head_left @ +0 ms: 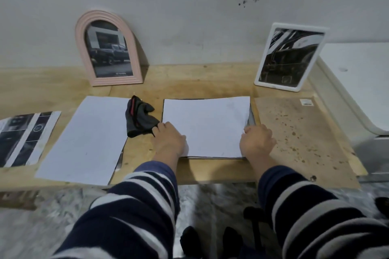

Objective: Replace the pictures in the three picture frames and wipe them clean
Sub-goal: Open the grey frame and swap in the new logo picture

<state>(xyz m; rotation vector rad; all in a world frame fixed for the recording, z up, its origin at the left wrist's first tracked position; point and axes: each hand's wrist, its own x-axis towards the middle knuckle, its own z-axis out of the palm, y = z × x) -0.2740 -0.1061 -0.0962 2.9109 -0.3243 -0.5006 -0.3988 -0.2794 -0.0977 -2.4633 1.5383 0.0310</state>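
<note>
I am sitting at my desk (pixel 147 157). My left hand (pixel 169 140) rests on the left side of a white sheet (pixel 207 126) that lies in front of me. My right hand (pixel 255 141) is at the right side, and its fingers curl at the sheet's edge. I cannot tell if they really pinch it. I cannot tell how my left fingers lie under the paper's edge either.

Under the sheet I see a thin dark edge. I think it is the third frame (pixel 251 119), lying flat so I can fit the sheet into it. I hold both sides so the sheet stays straight.

The brown board (pixel 301 132) just to the right may be the back of that frame, put aside while I work.

A pink arched frame (pixel 107 48) and a white frame (pixel 289 57) lean on the wall, each with a picture inside. They stand at the back, out of my way.

A dark cloth (pixel 140 116) lies just beside my left hand, ready for wiping. Another white sheet (pixel 88 139) and a printed picture (pixel 25 136) lie on the left.
</note>
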